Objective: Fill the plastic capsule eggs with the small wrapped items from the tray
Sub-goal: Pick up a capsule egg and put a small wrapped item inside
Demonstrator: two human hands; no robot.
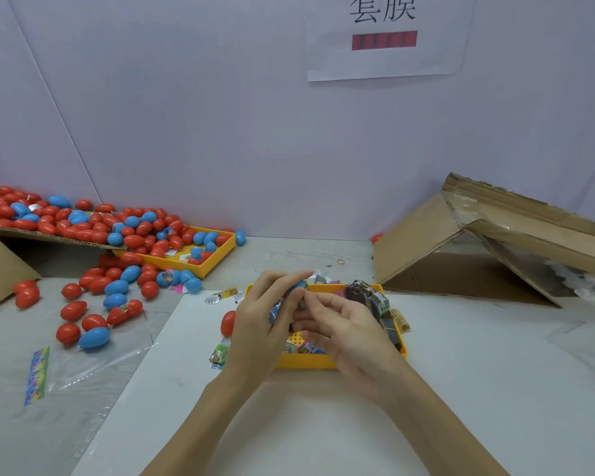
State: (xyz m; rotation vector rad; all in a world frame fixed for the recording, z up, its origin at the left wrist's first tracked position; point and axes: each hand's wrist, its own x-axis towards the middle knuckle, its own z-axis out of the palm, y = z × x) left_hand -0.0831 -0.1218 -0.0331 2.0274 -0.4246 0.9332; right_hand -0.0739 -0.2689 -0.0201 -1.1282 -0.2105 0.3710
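Dozens of eggs (93, 231) heaped upper left, fill state unclear; left hand (261, 324) grips blue egg (298, 286) at frame centre over tray (306, 362), right hand (344, 324) fingers loosely curled against it; wrapped items (371, 300) remain.

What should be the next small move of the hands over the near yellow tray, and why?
Probably push the wrapped item fully into the blue egg. The left hand grips the egg over the near yellow tray, and the right hand has its fingers at the egg, seemingly feeding something in. Whether the item sits fully inside is hidden by the hands.
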